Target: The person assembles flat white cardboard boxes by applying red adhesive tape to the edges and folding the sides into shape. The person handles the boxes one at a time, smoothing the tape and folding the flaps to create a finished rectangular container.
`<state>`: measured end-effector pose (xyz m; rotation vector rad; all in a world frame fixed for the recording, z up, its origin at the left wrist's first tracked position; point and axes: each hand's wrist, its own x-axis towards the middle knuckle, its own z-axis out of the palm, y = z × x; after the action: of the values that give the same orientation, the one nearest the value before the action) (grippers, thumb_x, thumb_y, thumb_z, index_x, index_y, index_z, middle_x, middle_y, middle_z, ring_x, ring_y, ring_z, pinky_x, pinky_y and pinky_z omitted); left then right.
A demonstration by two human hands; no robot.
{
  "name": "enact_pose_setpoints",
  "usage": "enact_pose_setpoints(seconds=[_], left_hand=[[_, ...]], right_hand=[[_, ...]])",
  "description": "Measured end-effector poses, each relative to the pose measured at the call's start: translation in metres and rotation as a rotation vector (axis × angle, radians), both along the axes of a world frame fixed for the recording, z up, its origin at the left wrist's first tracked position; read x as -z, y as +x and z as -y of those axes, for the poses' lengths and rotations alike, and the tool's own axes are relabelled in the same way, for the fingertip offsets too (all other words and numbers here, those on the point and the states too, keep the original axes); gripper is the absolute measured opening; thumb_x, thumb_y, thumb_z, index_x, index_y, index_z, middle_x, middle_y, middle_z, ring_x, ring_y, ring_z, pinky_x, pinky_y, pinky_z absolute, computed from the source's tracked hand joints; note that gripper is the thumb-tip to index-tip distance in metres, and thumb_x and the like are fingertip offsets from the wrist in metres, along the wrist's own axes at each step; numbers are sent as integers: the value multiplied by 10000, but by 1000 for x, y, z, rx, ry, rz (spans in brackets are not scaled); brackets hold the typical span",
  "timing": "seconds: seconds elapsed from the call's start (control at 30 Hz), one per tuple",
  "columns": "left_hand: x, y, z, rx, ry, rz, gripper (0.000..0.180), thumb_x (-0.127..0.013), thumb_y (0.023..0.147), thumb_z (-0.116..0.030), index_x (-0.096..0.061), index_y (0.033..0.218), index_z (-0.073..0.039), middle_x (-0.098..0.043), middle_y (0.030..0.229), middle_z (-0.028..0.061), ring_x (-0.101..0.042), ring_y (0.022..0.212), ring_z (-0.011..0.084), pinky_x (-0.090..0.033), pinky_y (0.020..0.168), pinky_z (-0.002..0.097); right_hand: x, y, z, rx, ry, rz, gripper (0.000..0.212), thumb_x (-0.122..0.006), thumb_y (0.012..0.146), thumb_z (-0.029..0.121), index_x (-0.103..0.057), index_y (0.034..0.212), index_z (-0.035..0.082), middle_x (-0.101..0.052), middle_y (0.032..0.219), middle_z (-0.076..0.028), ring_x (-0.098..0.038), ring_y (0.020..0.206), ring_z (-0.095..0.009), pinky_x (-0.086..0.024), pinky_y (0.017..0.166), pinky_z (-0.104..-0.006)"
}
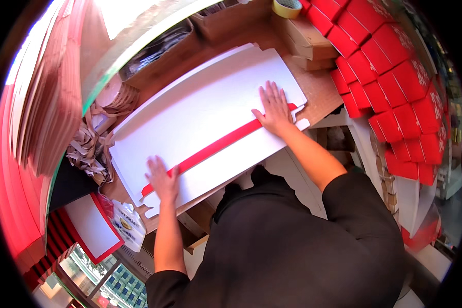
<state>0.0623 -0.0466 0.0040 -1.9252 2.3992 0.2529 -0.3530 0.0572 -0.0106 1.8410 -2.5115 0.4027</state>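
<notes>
Both my hands lie flat, palms down, fingers spread, holding nothing: they press on a large white flat cardboard box blank [205, 110] that lies across the middle of the frame, on the brown counter [321, 92]. My left hand [162, 179] sits at the lower left end of the blank, and my right hand [274, 108] at its right end, the two well apart. A red strip [218, 145] runs slantwise across the blank from one hand to the other, and each hand rests on an end of it. More white sheets show under the top one, their edges stepping out at the upper left. To the left of the blank, a heap of crinkled brown paper strips [90, 146] lies on the counter. In the upper right of the frame, small red boxes [395, 77] are stacked in rows, and a roll of yellowish tape [287, 7] sits at the top edge on brown cartons [308, 46]. At the lower left, a white card with a red border [92, 226] lies beside a small printed plastic packet [126, 223]. My black sleeves fill the lower middle.
</notes>
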Motion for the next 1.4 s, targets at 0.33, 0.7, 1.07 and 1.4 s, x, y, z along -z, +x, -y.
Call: enact_pose_setpoints(seconds=[0.33,0.7,1.07,1.4], left_hand=[[10,30,5,-20,-93,-49,776,-500,898,-526,-254,1489,-88,-104,1566,196,-76,1457,329,-52,1132,568],[-20,-19,-28,422,-220,-319,431,-739,739,-171,-569,1129,-103,-538,1267,92,-499,1200,249,-304,1051,508],[-145,-5,-49,550,-579,-252,377,-733,736,-127,-589,1084,-119,-627,1088,19,-591,1060,192,-341,999,434],[-149,-36,-62,281,-596,-562,377,-594,772,5,-591,1147,44,-575,1222,188,-528,1155,343,-381,996,445]], right_hand=[[9,-13,13,229,39,62,790,-465,924,519,-267,1439,-47,-194,1529,-236,-120,1445,-327,-49,1157,-496],[22,-115,-11,372,-246,640,508,-605,891,206,-470,1321,-28,-555,1271,-228,-555,1164,-325,-416,997,-376],[-36,-148,-31,437,-374,1483,354,-628,916,169,-566,1197,-36,-654,1065,-103,-623,945,-165,-506,834,-302],[-57,69,-82,302,410,1913,219,-562,931,125,-556,1087,-28,-639,1016,-121,-651,901,-217,-559,801,-330]])
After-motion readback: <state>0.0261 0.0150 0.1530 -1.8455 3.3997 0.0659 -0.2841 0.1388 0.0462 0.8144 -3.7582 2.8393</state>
